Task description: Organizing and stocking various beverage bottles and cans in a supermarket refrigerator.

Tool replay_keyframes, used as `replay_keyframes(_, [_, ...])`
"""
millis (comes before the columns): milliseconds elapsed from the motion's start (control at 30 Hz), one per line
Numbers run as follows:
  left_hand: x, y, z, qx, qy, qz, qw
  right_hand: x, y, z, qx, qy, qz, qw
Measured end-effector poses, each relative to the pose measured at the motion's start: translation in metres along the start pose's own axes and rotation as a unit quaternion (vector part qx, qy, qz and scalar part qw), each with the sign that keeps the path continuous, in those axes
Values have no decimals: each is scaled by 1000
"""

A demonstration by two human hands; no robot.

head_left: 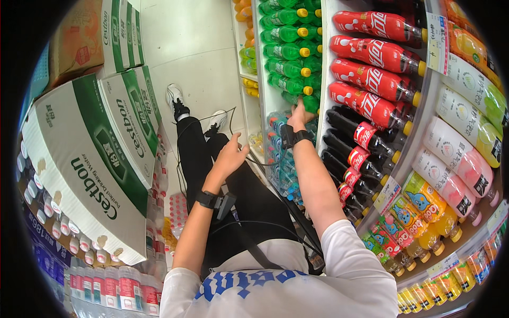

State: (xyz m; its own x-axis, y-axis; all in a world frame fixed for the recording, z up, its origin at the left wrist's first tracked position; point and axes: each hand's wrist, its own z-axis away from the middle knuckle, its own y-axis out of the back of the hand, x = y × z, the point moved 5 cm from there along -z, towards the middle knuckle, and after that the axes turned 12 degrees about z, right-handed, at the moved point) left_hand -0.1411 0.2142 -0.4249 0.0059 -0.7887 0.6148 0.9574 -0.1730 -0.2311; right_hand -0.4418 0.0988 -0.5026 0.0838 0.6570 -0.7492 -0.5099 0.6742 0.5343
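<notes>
My right hand (300, 114) reaches into the shelf, its fingers around a green soda bottle (309, 104) at the near end of a row. More green bottles with yellow caps (283, 51) lie behind it, caps facing right. Clear water bottles with blue caps (283, 175) fill the space below that hand. My left hand (231, 153) hangs in front of my legs, holding nothing, fingers loosely bent and apart. Both wrists wear a black strap with a small device.
To the right are red-labelled cola bottles (374, 58), dark cola bottles (360, 146) and juice bottles (419, 212) on shelves. At left stand stacked white-and-green cartons (87, 164) beside many bottles. A black cable (231, 119) loops near my left hand. Pale tiles (196, 63) cover the aisle floor.
</notes>
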Motion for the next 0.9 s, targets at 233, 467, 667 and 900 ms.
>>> replay_keyframes(233, [11, 3, -8, -25, 30, -22, 999, 9, 0, -33, 38, -27, 54, 997])
replay_keyframes(467, [12, 15, -13, 3, 33, 0, 999, -5, -5, -9, 66, -75, 91, 991])
replay_keyframes(667, [18, 15, -24, -4, 23, 3, 1000, -3, 4, -30, 116, -4, 93, 989])
replay_keyframes(900, [15, 31, -18, 9, 39, -6, 999, -32, -13, 26, 27, -150, 168, 974])
